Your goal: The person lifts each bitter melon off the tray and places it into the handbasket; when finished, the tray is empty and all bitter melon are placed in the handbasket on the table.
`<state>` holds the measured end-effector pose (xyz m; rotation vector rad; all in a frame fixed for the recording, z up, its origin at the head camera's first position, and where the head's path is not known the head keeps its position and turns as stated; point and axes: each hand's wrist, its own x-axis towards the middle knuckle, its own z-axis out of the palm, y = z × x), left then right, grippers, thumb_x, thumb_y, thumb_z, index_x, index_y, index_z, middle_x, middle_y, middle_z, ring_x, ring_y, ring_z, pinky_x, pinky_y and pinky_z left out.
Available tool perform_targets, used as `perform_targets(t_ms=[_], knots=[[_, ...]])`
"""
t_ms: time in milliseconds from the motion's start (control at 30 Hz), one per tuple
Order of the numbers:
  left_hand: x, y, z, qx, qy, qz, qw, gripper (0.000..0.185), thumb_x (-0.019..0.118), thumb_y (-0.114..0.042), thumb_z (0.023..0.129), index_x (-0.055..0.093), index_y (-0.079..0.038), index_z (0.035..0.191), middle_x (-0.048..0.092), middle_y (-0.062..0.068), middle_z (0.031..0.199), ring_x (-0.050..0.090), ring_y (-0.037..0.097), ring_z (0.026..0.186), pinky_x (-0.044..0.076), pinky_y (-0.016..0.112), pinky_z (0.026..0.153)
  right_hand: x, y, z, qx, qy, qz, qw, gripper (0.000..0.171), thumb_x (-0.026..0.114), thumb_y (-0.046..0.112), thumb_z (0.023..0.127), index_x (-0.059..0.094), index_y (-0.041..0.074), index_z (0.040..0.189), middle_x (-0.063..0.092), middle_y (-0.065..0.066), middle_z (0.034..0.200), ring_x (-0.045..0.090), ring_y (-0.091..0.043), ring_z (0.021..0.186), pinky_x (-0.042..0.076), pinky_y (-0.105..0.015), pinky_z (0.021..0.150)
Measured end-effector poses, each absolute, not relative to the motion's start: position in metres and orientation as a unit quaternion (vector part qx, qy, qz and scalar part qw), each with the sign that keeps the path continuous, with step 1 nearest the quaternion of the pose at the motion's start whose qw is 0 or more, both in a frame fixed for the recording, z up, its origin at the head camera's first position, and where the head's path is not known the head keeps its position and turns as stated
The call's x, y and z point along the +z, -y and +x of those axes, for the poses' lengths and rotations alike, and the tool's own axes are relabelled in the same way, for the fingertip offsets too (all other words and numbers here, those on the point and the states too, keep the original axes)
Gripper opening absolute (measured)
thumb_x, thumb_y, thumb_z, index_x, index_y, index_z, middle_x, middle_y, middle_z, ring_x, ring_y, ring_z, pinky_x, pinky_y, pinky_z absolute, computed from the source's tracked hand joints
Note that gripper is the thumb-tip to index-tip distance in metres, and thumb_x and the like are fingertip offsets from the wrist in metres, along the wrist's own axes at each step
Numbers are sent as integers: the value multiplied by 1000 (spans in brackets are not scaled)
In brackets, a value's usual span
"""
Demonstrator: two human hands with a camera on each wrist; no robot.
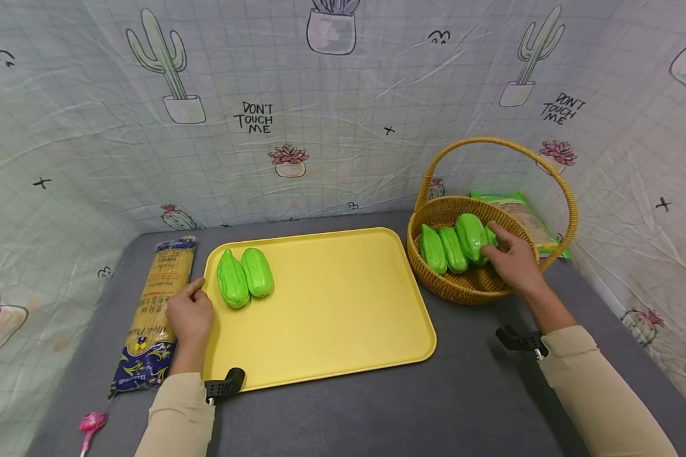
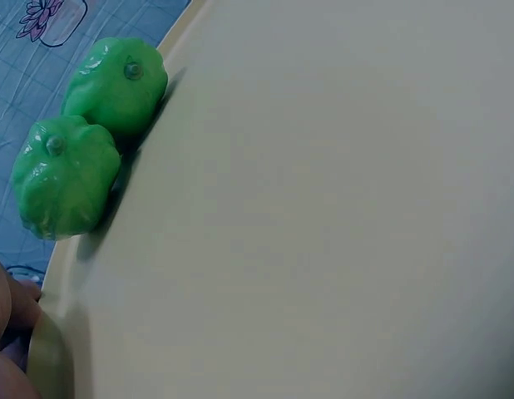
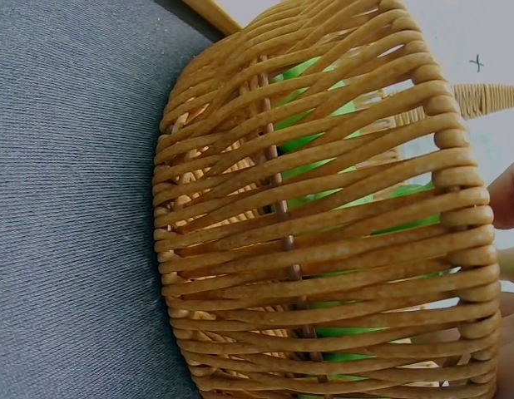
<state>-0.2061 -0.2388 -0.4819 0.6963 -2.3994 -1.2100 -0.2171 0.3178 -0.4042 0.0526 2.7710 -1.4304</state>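
Observation:
My left hand rests along the left side of a yellow tray, fingertips at its rim. On the tray's upper left, two glossy, ridged green peppers lie side by side; their stem ends face the camera in the left wrist view. My right hand reaches over the near right rim of a wicker basket. Its thumb and forefinger pinch a green pepper, partly hidden by them. More green peppers lie beside it. In the right wrist view, the basket's woven wall covers most of them.
A pack of spaghetti lies left of the tray, and a pink lollipop near the front left. Behind the basket is a green-edged packet. The basket's tall handle arches above it. A patterned cloth backs the grey table.

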Motion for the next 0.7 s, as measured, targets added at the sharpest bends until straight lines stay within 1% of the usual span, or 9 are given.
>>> perform_targets(t_ms=[233, 467, 700], knots=[[-480, 240, -205, -434, 848, 245, 178, 39, 41, -6, 106, 65, 2, 134, 62, 28, 137, 57, 47, 128, 49, 58, 105, -402, -316, -215, -457, -889, 14, 9, 67, 43, 30, 108, 14, 8, 164, 9, -17, 172, 12, -53, 154, 28, -70, 117], [-479, 240, -205, -439, 847, 246, 174, 39, 40, -7, 106, 65, 2, 135, 61, 28, 138, 56, 47, 129, 48, 58, 105, -401, -316, -212, -452, -892, 16, 6, 68, 45, 33, 109, 15, 8, 164, 12, -22, 170, 17, -54, 153, 30, -70, 116], [-481, 240, -207, -439, 847, 244, 177, 39, 40, -7, 106, 65, 2, 134, 62, 28, 138, 57, 46, 129, 49, 58, 106, -398, -315, -208, -456, -890, 12, -2, 69, 46, 34, 108, 16, 7, 164, 13, -21, 170, 19, -54, 152, 31, -69, 116]])
